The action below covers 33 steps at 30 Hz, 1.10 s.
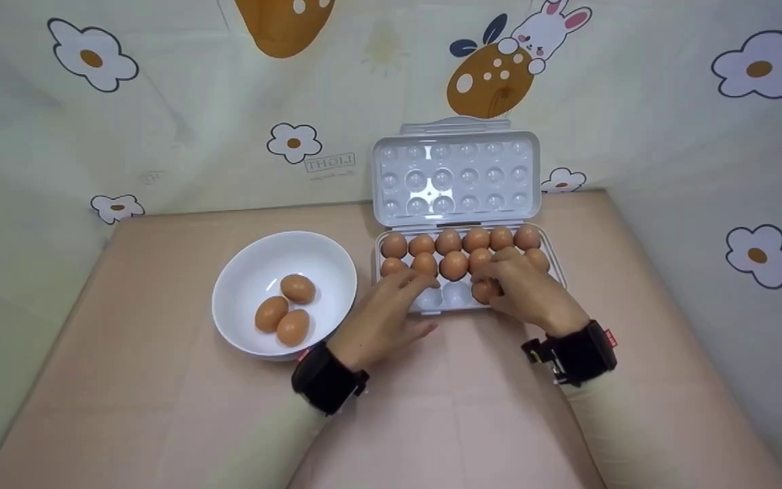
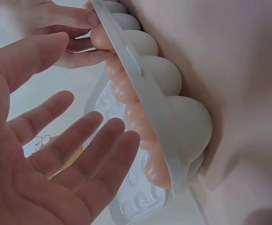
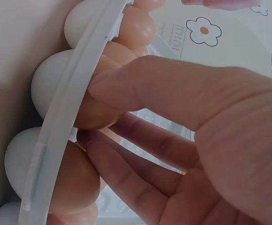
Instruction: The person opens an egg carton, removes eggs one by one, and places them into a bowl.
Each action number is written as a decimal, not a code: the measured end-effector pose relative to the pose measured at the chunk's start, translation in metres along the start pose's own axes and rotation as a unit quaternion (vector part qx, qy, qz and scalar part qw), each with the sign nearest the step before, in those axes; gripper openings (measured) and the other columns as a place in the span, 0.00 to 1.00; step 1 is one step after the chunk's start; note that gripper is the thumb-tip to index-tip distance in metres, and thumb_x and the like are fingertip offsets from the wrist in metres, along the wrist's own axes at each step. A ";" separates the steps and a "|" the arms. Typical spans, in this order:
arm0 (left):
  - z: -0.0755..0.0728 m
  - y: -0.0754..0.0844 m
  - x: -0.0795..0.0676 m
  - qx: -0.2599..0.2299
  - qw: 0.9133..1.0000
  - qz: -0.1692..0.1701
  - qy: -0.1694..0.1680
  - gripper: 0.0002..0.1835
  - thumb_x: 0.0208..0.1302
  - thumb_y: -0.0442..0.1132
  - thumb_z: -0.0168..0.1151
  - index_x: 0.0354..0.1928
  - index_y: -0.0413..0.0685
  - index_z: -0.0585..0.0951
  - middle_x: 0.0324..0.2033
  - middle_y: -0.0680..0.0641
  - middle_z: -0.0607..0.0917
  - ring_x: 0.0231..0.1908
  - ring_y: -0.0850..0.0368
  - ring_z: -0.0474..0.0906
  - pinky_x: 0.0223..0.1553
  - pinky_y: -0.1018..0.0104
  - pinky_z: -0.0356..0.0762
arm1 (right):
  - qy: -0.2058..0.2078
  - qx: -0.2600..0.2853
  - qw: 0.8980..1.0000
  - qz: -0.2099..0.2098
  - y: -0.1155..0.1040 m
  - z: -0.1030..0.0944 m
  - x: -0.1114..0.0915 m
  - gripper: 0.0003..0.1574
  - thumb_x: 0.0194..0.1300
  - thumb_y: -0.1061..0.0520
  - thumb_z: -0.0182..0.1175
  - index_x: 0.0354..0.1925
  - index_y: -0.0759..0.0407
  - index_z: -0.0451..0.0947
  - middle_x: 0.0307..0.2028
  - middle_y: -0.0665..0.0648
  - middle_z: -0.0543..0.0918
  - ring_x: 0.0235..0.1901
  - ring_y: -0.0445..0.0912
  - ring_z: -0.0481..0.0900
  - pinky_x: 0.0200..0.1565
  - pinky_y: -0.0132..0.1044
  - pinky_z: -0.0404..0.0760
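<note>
A white egg carton (image 1: 561, 272) lies with its lid (image 1: 455, 178) raised, and brown eggs fill its back rows. My right hand (image 1: 527, 288) pinches a brown egg (image 3: 96, 112) between thumb and fingers, low in a front-row cup. Beside that egg, another brown egg (image 3: 77, 178) sits in the carton, touched by a fingertip. My left hand (image 1: 383, 312) hovers over the carton's front left with fingers spread and holds nothing. Two front cups (image 1: 457, 294) show bare between the hands; the front left corner is hidden behind my left hand.
Left of the carton stands a white bowl (image 1: 231, 285) with three brown eggs (image 1: 292, 327) in it. Both rest on a pink-covered table (image 1: 160, 421). A printed cloth (image 1: 194, 102) rises behind the table, close to the raised lid.
</note>
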<state>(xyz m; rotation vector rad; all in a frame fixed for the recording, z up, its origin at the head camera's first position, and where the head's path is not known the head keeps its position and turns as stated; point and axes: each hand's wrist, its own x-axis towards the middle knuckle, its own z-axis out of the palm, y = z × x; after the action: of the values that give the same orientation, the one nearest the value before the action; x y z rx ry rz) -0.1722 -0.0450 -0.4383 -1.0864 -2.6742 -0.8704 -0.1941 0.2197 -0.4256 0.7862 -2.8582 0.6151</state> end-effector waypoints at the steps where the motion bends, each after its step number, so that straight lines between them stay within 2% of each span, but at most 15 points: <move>1: 0.000 0.000 0.000 -0.001 1.000 -0.004 -0.004 0.27 0.64 0.45 0.78 0.63 0.51 0.79 0.58 0.45 0.82 0.57 0.47 0.80 0.60 0.51 0.79 | -0.002 -0.005 1.000 0.010 -0.001 0.001 0.000 0.16 0.52 0.75 0.72 0.28 0.57 0.83 0.28 0.57 0.75 0.34 0.49 0.72 0.34 0.38 0.73; 5: 0.001 0.000 0.001 -0.004 1.000 -0.016 -0.016 0.26 0.65 0.45 0.77 0.63 0.51 0.79 0.59 0.46 0.82 0.57 0.48 0.80 0.61 0.52 0.79 | -0.011 -0.030 0.998 0.047 -0.003 0.003 0.000 0.10 0.58 0.70 0.70 0.33 0.56 0.86 0.34 0.57 0.76 0.39 0.53 0.74 0.37 0.43 0.77; 7: 0.001 -0.001 0.001 -0.004 1.000 -0.019 -0.018 0.26 0.65 0.45 0.77 0.63 0.51 0.80 0.59 0.47 0.82 0.57 0.48 0.80 0.61 0.52 0.79 | -0.008 -0.036 0.998 0.052 -0.004 0.005 0.000 0.10 0.59 0.69 0.68 0.35 0.56 0.87 0.34 0.56 0.77 0.40 0.53 0.74 0.38 0.44 0.78; 10: 0.001 -0.001 0.002 -0.004 1.000 -0.019 -0.017 0.26 0.66 0.44 0.77 0.63 0.51 0.80 0.59 0.47 0.82 0.57 0.48 0.80 0.60 0.52 0.79 | 0.008 -0.038 0.999 0.037 -0.003 0.006 0.001 0.09 0.58 0.69 0.68 0.32 0.56 0.87 0.31 0.55 0.77 0.37 0.51 0.74 0.37 0.43 0.76; 16: 0.001 -0.002 0.002 -0.007 1.000 -0.014 -0.009 0.26 0.65 0.44 0.77 0.62 0.51 0.80 0.57 0.46 0.83 0.57 0.47 0.80 0.60 0.51 0.79 | 0.023 -0.045 0.999 0.012 -0.002 0.007 0.005 0.14 0.57 0.70 0.68 0.22 0.55 0.78 0.22 0.51 0.69 0.27 0.47 0.71 0.28 0.38 0.70; 20: 0.000 -0.001 0.001 -0.015 1.000 -0.016 0.001 0.26 0.65 0.42 0.78 0.63 0.51 0.79 0.58 0.45 0.82 0.58 0.46 0.79 0.62 0.50 0.79 | 0.027 -0.037 0.999 0.011 -0.002 0.006 0.004 0.11 0.56 0.70 0.67 0.26 0.56 0.81 0.24 0.51 0.72 0.29 0.48 0.72 0.31 0.38 0.72; 24: -0.003 -0.001 0.002 -0.025 0.999 -0.026 0.008 0.28 0.65 0.41 0.77 0.65 0.50 0.78 0.60 0.43 0.81 0.61 0.45 0.78 0.64 0.50 0.78 | 0.056 -0.032 0.998 0.004 -0.002 0.002 0.003 0.07 0.56 0.67 0.68 0.29 0.57 0.82 0.25 0.51 0.76 0.30 0.48 0.73 0.33 0.39 0.72; 27: -0.005 0.000 0.003 -0.028 0.999 -0.032 0.018 0.28 0.65 0.42 0.77 0.64 0.49 0.78 0.58 0.43 0.82 0.59 0.46 0.78 0.62 0.51 0.79 | 0.083 -0.017 0.996 0.005 -0.005 -0.002 0.002 0.05 0.57 0.64 0.71 0.34 0.59 0.85 0.27 0.51 0.80 0.31 0.47 0.75 0.34 0.39 0.73; 33: -0.009 0.000 0.004 -0.028 0.998 -0.023 0.052 0.26 0.65 0.40 0.77 0.63 0.49 0.80 0.54 0.45 0.83 0.54 0.50 0.79 0.59 0.56 0.81 | 0.107 0.080 0.991 0.024 -0.016 -0.010 0.004 0.16 0.59 0.63 0.75 0.47 0.63 0.88 0.36 0.55 0.86 0.36 0.46 0.85 0.48 0.38 0.83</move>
<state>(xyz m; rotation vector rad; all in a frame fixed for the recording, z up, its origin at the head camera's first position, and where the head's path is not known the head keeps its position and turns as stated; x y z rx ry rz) -0.1760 -0.0470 -0.4296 -0.9646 -2.6141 -0.9879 -0.1893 0.2098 -0.4106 0.6301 -2.6647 0.8875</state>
